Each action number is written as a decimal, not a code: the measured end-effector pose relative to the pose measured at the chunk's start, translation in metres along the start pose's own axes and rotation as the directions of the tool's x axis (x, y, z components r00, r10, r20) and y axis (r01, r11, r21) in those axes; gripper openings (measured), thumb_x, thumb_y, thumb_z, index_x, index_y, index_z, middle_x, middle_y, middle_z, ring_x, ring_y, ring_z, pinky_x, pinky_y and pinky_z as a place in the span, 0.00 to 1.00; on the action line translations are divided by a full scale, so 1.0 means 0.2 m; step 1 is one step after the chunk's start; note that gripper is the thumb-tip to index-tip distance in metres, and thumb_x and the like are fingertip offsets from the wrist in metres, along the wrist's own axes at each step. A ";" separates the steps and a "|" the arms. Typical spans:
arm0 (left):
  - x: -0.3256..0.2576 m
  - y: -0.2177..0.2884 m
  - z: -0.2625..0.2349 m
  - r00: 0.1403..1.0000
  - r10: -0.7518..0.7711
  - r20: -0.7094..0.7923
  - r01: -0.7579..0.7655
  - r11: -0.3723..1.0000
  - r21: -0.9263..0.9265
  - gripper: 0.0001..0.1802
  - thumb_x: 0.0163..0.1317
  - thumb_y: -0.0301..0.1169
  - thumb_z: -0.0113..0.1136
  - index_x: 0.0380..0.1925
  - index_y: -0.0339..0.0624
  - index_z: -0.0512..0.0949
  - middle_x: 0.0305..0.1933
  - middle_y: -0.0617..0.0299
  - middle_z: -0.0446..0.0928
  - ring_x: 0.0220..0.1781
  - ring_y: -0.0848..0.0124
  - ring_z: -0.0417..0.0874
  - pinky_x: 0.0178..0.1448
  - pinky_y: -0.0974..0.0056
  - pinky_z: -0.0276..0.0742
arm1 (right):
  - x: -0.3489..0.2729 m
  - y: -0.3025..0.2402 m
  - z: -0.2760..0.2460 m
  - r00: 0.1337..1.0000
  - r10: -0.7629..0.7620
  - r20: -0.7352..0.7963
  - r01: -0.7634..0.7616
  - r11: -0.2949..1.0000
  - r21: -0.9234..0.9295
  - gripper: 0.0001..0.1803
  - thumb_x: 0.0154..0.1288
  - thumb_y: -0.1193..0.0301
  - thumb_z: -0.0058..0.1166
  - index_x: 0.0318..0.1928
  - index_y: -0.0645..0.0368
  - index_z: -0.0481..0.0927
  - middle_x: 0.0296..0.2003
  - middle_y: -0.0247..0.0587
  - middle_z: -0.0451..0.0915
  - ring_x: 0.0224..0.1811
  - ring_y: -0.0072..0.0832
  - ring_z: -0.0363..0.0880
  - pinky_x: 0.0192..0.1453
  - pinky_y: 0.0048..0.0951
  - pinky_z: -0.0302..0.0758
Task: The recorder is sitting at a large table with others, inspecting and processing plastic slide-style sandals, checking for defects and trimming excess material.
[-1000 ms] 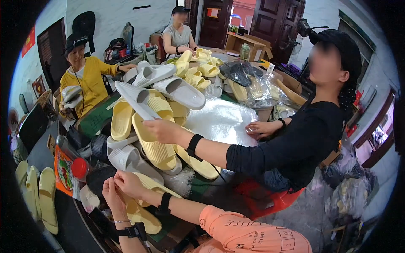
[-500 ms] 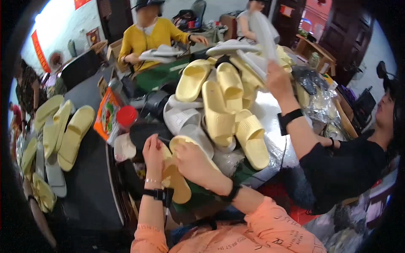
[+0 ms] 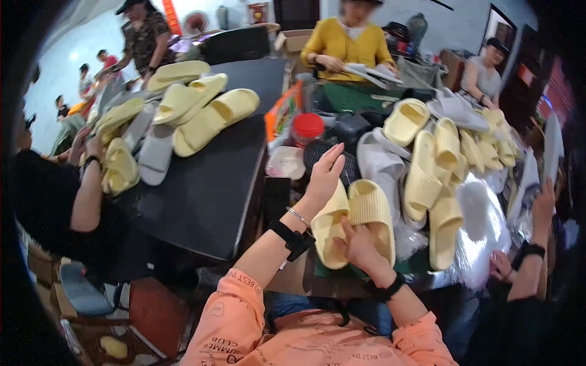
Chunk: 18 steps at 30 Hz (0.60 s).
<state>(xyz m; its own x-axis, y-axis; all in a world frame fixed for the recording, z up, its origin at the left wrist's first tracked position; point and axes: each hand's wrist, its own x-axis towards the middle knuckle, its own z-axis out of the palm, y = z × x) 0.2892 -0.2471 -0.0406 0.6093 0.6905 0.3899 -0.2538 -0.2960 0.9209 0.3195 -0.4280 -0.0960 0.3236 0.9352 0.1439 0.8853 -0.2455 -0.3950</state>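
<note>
Two pale yellow ribbed slippers (image 3: pixel 369 210) stand side by side, soles toward me, at the near edge of the work table. My left hand (image 3: pixel 323 177) presses against the outer side of the left slipper (image 3: pixel 328 235), fingers stretched straight up. My right hand (image 3: pixel 357 247) grips the pair from below, thumb between the two slippers. Both wrists carry black bands, and the left also has a thin bracelet.
A heap of yellow slippers (image 3: pixel 430 168) and white ones (image 3: pixel 378 158) lies on a silver sheet (image 3: pixel 482 226) to the right. A red-lidded jar (image 3: pixel 308 127) stands behind my hands. More slippers (image 3: pixel 204 113) lie on the black table (image 3: pixel 207 195). Co-workers sit left (image 3: pixel 85 195), right (image 3: pixel 531 256) and opposite (image 3: pixel 348 43).
The view has swung, so the black table now fills the left side. My hands have kept the slippers and now hold two side by side, with the left fingers stretched out.
</note>
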 end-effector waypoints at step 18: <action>0.07 0.01 -1.84 0.760 -0.382 -0.526 0.257 0.920 -0.297 0.06 0.58 0.36 0.52 0.31 0.47 0.72 0.24 0.72 0.68 0.19 0.81 0.63 0.22 0.75 0.59 | 0.41 0.66 -1.22 0.600 0.237 -0.764 -0.165 0.971 0.171 0.31 0.54 0.62 0.52 0.56 0.64 0.63 0.45 0.62 0.69 0.48 0.51 0.67 0.54 0.40 0.64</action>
<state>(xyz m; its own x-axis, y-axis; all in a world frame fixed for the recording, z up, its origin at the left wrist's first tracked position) 0.0210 0.0059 -0.0316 0.1653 0.9848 -0.0530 -0.2994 0.1013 0.9487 0.5451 -0.4457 0.0852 0.6592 0.3083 0.6859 0.7491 -0.3491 -0.5630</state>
